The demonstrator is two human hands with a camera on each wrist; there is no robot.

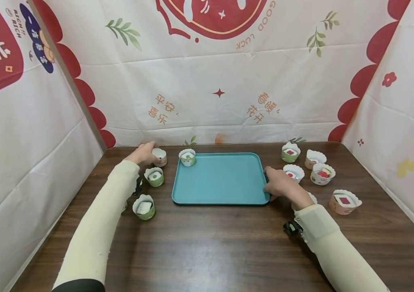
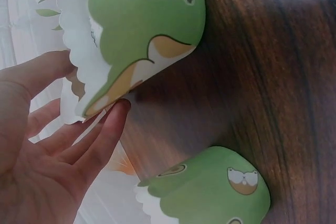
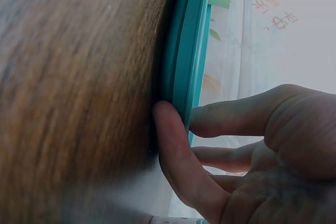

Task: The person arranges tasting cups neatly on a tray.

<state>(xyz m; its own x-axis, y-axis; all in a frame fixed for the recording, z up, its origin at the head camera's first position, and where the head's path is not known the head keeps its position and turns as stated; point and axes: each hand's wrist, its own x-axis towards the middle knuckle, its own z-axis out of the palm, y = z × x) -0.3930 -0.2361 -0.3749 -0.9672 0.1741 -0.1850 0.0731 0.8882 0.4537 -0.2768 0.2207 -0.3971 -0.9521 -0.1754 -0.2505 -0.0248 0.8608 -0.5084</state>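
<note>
My left hand (image 1: 143,154) holds a pale paper baking cup (image 1: 160,156) at the table's back left, thumb and fingers at its sides. In the left wrist view, a green paper cup (image 2: 152,14) stands in front and hides most of the held cup (image 2: 71,95). My right hand (image 1: 281,184) pinches the right rim of a teal tray (image 1: 221,180). The right wrist view has one fingertip low against the tray's outer side (image 3: 184,61) and another finger at its upper edge. On the tray's back left corner sits a green-and-white cup (image 1: 187,158).
Two green cups (image 1: 154,177) (image 1: 144,207) stand left of the tray, another half hidden by the left sleeve. To the right are several filled cups, among them a green one (image 1: 290,153), one with red contents (image 1: 322,174) and a pink one (image 1: 344,202). A printed cloth (image 1: 207,81) hangs behind.
</note>
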